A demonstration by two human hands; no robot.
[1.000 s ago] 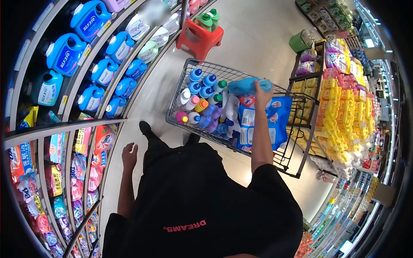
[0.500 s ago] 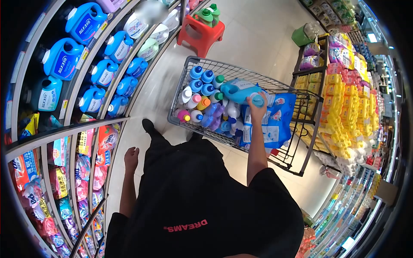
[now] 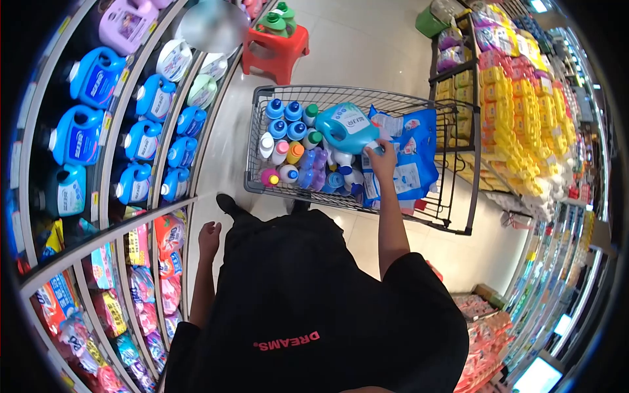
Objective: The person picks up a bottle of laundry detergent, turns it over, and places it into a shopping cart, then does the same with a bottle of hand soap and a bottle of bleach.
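Observation:
In the head view, my right hand point(image 3: 382, 159) is closed on the cap end of a large teal laundry detergent bottle point(image 3: 347, 126). This bottle lies on its side over the load in a wire shopping cart point(image 3: 252, 171), its white label facing up. Beside it in the cart stand several bottles with blue caps point(image 3: 276, 128), along with purple bottles point(image 3: 313, 169). Blue plastic packs point(image 3: 414, 157) fill the cart's right part, close to my right hand. My left hand point(image 3: 209, 239) hangs low beside my body, loosely curled and holding nothing, near the shelf.
Shelves of blue detergent bottles point(image 3: 77, 134) and bagged products point(image 3: 141, 288) run along the left. Behind the cart is a red stool point(image 3: 278, 56) with green bottles on it. Stacked yellow packs point(image 3: 501, 124) stand at the right, past the cart's handle end.
The teal bottle has turned so its label now shows, its cap end swinging toward me with my right hand. The cart appears further left and slightly higher in view. My left hand stays low.

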